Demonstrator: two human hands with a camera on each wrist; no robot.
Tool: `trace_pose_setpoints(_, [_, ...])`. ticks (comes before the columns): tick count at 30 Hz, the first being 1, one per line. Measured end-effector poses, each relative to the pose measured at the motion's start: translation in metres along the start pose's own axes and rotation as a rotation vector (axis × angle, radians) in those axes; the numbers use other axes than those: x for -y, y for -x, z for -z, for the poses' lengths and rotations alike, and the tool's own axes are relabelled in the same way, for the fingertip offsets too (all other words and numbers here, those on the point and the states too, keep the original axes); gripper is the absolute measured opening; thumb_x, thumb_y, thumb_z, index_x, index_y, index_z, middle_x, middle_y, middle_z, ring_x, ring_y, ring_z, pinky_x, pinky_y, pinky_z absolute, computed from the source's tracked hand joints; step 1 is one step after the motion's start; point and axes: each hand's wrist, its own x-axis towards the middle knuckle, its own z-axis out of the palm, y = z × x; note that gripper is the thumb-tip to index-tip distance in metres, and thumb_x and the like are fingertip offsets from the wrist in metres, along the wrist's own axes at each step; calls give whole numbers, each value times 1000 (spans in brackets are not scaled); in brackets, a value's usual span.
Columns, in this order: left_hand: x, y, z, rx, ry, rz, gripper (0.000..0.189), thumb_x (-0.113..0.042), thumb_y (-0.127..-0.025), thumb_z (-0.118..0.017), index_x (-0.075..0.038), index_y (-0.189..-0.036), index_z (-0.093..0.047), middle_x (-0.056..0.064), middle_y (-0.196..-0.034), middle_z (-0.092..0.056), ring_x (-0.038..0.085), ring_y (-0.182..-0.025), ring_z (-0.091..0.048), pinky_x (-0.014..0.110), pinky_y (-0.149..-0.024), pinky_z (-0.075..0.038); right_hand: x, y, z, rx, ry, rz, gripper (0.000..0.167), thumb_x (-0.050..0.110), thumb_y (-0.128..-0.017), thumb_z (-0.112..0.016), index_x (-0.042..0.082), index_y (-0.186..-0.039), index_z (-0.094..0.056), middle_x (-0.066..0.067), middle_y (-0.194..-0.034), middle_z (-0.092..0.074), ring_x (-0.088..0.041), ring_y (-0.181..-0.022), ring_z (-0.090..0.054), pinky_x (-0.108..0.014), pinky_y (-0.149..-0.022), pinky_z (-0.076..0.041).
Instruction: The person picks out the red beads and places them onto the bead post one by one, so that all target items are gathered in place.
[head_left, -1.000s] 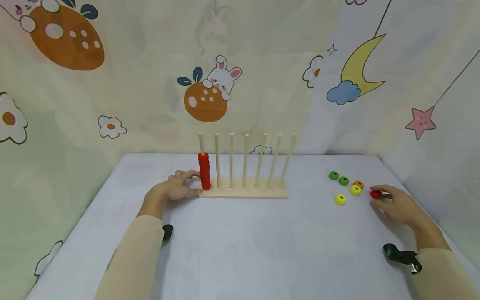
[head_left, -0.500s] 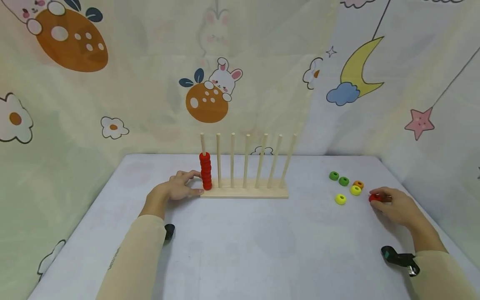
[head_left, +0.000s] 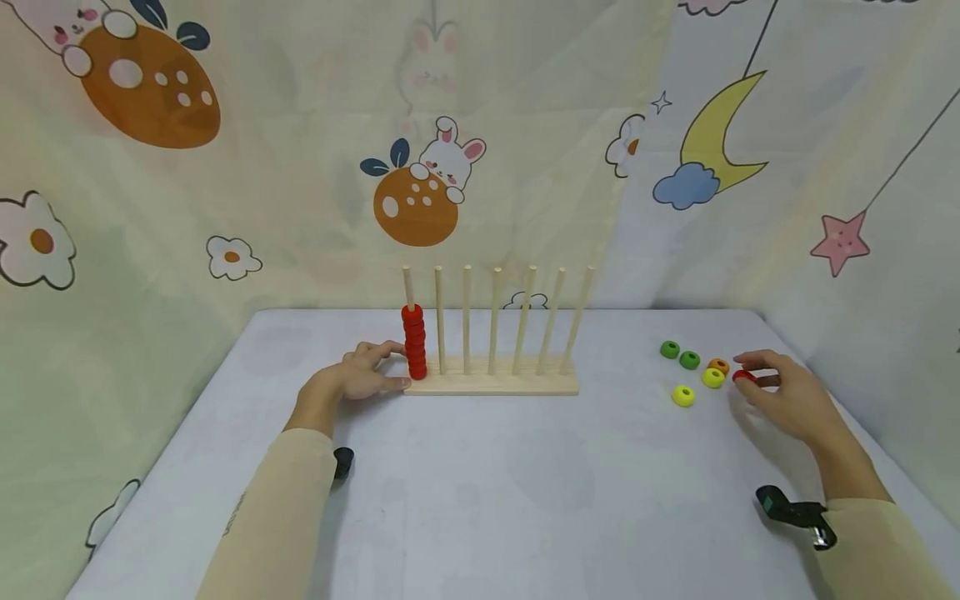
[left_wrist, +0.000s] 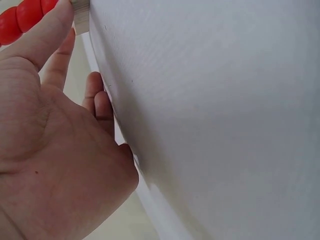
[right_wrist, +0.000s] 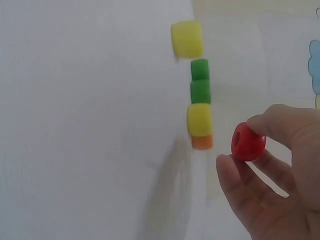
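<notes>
My left hand [head_left: 367, 372] holds the left end of a wooden peg rack [head_left: 491, 383], thumb at the front corner and a finger behind. Several red beads [head_left: 415, 342] are stacked on its leftmost peg; the other pegs are bare. Part of the stack and the base's end show in the left wrist view. Over at the right, my right hand [head_left: 791, 396] pinches one red bead [right_wrist: 248, 142] between thumb and fingers, lifted off the table, its hole visible in the right wrist view.
Loose beads lie left of my right hand: two green [head_left: 689, 360], two yellow [head_left: 683, 396] and an orange one [head_left: 718, 366]. They rest on a white-covered table [head_left: 540, 500]. A patterned cloth [head_left: 540, 208] hangs behind the table.
My right hand has picked the red bead up from the table and raised it a little, slightly leftward. The left hand stays at the rack; the view shifts slightly.
</notes>
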Motion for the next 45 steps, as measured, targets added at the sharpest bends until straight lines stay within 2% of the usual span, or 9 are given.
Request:
trace_pose_setpoints(6, [1,-2,-2,-1,-9,-7,65,-55,-91,-68,-39,-149,-41,14,-161,-28,43,-145,-26,74,-107,-31,19,1,5,-82,-36,110,29,20,-103,-64,2,-126,-65,-25,-127,-57,-42,-96,-65,-23,-59,-51])
trace_pose_setpoints(9, [0,-2,-2,0,-6,-6,66,-56,-91,-68,-40,-149,-41,14,-161,-28,44,-145,-26,74,-108,-31,30,1,6,-143,-72,186,27,17,-101,-66,4,-124,-69,-19,-121,-60,-14,-90,-65,-16,-59,-50])
trace_pose_setpoints(13, [2,-4,-2,-7,-3,8,67,-55,-91,-68,-40,-150,-40,13,-162,-27,42,-146,-25,74,-108,-30,46,0,5,-191,-132,259,33,12,-101,-65,4,-133,-65,-18,-123,-61,14,-90,-48,-7,-65,-47])
trace_pose_setpoints(17, [4,-5,-3,-4,2,9,68,-54,-91,-68,-39,-151,-39,14,-163,-27,43,-146,-25,76,-107,-30,66,-1,3,-217,-170,258,33,11,-100,-65,3,-132,-62,-17,-126,-60,11,-97,-47,2,-74,-40])
trace_pose_setpoints(21, [3,-3,-3,0,12,10,68,-54,-91,-68,-39,-151,-38,14,-163,-26,43,-146,-25,75,-108,-29,88,-1,5,-227,-181,281,27,12,-99,-67,2,-125,-66,-15,-124,-63,4,-100,-48,3,-78,-38])
trace_pose_setpoints(28, [3,-4,-3,-7,2,19,68,-55,-91,-68,-40,-150,-39,14,-163,-26,43,-146,-25,75,-107,-30,124,-1,11,-206,-225,382,24,11,-100,-67,5,-123,-69,-14,-120,-65,12,-99,-51,0,-80,-43])
trace_pose_setpoints(33, [2,-6,-3,-4,1,15,69,-54,-90,-69,-39,-151,-39,15,-162,-27,44,-145,-26,75,-107,-30,136,-4,8,-210,-277,416,25,4,-99,-65,3,-123,-69,-12,-116,-65,9,-96,-55,-3,-77,-47])
trace_pose_setpoints(38, [3,-7,-3,-2,3,22,72,-55,-90,-70,-38,-152,-38,15,-162,-27,44,-145,-25,76,-108,-30,147,-7,4,-219,-295,400,19,6,-100,-64,6,-118,-70,-7,-115,-64,1,-96,-55,-5,-75,-47])
trace_pose_setpoints(45, [1,-3,-3,-2,1,27,73,-57,-89,-69,-37,-153,-38,15,-163,-26,43,-146,-24,76,-109,-28,167,-8,-1,-212,-395,419,20,6,-97,-70,7,-116,-71,-7,-113,-62,-3,-90,-62,-9,-75,-53])
